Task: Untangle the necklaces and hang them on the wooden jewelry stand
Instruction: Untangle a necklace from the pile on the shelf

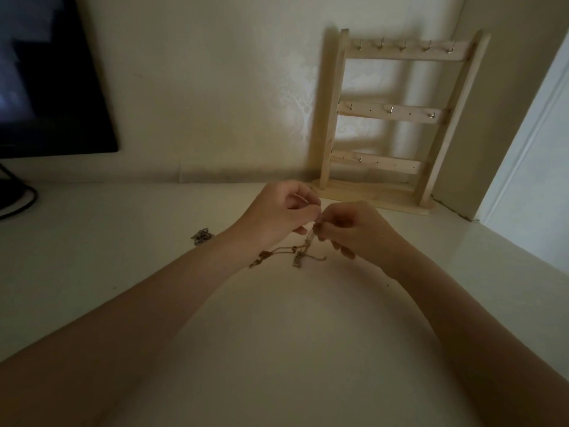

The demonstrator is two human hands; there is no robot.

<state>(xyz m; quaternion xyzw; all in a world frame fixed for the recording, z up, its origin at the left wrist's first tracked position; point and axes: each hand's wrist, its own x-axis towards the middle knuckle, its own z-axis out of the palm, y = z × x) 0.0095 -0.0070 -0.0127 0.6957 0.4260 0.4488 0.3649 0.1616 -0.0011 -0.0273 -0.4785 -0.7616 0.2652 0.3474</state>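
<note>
A brown cord necklace (pixel 295 252) with small beads and a metal pendant lies partly on the white table. Its upper end is lifted between my hands. My left hand (pixel 281 212) pinches the cord from the left and my right hand (pixel 354 231) pinches it from the right, fingertips almost touching. A second, silvery chain (pixel 202 235) lies bunched on the table to the left of my left wrist. The wooden jewelry stand (pixel 397 118) stands upright against the wall behind my hands, its three bars with metal hooks all bare.
A dark monitor (pixel 46 75) fills the upper left, with a black cable (pixel 21 198) curling on the table below it. The white table (pixel 277 334) meets a wall corner and a bright panel at the right.
</note>
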